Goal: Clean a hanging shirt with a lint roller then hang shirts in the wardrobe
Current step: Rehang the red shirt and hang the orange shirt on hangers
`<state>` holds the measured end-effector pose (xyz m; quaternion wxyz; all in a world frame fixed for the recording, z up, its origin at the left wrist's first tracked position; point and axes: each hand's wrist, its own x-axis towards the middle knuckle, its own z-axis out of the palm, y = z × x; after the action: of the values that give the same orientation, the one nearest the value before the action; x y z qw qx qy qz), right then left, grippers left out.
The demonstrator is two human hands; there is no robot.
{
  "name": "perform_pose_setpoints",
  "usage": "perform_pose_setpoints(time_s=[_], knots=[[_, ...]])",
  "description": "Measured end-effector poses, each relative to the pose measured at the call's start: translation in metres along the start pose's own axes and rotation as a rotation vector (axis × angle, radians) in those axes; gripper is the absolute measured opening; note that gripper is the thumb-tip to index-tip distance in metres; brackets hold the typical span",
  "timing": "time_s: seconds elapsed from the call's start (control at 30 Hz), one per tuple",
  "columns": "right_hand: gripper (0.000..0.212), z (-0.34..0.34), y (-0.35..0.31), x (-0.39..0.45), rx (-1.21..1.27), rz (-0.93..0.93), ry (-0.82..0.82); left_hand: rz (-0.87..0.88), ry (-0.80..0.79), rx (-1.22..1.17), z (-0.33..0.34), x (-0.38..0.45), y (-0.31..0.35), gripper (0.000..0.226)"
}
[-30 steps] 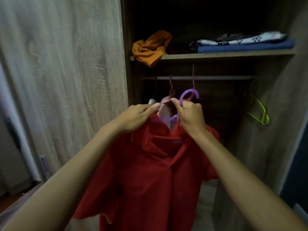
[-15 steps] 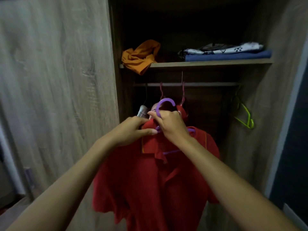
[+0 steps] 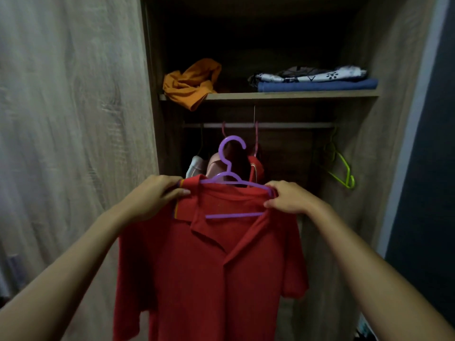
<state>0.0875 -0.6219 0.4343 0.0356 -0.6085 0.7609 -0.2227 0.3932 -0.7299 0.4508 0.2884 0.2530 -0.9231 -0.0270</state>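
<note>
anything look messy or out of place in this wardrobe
Yes: the orange garment on the wooden shelf is crumpled, not folded, and droops over the front edge. The blue folded cloth beside it lies flat. A lime green hanger hangs empty on the right.

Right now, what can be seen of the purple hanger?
The thin purple plastic hanger has an open curved hook at top, sloping shoulders and a straight lower bar. It sits upright inside the collar of the red polo shirt, hook free below the wardrobe rail. The left hand and right hand pinch the shirt's shoulders at its ends.
</note>
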Motion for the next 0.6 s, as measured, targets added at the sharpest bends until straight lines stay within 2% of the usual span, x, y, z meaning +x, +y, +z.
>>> perform_pose_setpoints(time_s=[0.07,0.17,0.27,0.37,0.47,0.53,0.6], knots=[[0.029,0.002,0.005,-0.001,0.009,0.031,-0.005,0.023,-0.016,0.011,0.002,0.003,-0.001,0.026],[0.042,-0.004,0.008,-0.001,0.008,0.078,0.061,0.043,-0.067,0.103,0.005,0.003,0.000,0.022],[0.048,-0.020,0.004,-0.003,0.094,0.092,0.293,0.040,-0.067,0.123,0.011,0.003,-0.005,0.028],[0.045,-0.020,-0.012,-0.014,0.140,0.012,0.533,0.003,0.003,0.100,0.017,0.009,-0.008,0.028],[0.049,-0.004,-0.020,-0.028,0.086,-0.061,0.485,-0.065,0.010,0.007,0.019,0.012,-0.012,0.033],[0.048,-0.002,-0.017,-0.032,0.137,-0.029,0.426,-0.098,0.009,-0.049,0.022,0.012,-0.011,0.029],[0.041,-0.001,-0.019,-0.035,0.228,0.014,0.474,-0.135,0.022,-0.105,0.029,0.015,-0.004,0.029]])
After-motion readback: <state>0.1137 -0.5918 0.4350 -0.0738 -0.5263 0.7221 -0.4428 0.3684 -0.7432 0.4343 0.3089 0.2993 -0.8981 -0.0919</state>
